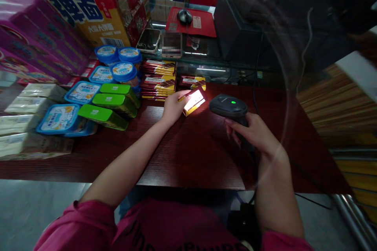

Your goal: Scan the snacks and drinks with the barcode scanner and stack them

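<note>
My left hand [173, 108] grips a small red and yellow snack pack [194, 101], tilted up above the dark wooden counter [194, 157]. Bright light falls on the pack's face. My right hand [253, 133] is wrapped round the handle of a black barcode scanner [229, 106] with a green light on top. The scanner's head points left at the pack, a short gap away. Behind the pack lie stacks of the same kind of snack packs [159, 80].
Left on the counter lie green boxes [113, 104], blue round tubs [118, 62], blue trays [59, 117], white packs [26, 106] and large purple and yellow cartons [59, 27]. At the back stand a black monitor [250, 27], a mouse [185, 16] on a red mat, and a phone [149, 40].
</note>
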A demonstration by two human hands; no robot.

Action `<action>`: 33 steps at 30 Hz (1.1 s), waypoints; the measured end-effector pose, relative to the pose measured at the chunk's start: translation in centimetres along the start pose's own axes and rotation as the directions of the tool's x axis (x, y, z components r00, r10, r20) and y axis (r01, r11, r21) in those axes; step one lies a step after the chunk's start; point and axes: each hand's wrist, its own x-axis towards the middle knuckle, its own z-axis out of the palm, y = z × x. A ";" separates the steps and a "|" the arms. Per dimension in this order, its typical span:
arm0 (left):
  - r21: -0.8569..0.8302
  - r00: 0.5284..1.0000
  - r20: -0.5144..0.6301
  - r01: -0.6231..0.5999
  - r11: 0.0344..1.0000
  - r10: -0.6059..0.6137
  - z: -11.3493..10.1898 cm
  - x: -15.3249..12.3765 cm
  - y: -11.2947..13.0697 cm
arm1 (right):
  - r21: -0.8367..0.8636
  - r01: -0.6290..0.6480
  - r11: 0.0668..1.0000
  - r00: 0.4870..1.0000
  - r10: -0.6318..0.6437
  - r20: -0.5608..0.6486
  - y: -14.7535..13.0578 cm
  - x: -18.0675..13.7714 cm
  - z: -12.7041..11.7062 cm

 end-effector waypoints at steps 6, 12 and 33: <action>0.044 0.999 -0.035 0.000 0.999 0.002 0.0 0.2 -0.1 | 0.044 -0.007 0.999 1.000 0.008 -0.015 -0.1 -0.1 0.0; -0.054 0.999 0.040 -0.011 0.998 0.013 -0.1 0.1 0.0 | 0.137 -0.006 0.991 0.998 0.014 -0.056 -0.3 0.0 -0.1; 0.350 0.783 0.598 -0.447 0.823 0.171 -5.5 -1.5 4.6 | 0.268 0.068 0.961 0.981 -0.015 -0.195 0.5 0.3 -1.2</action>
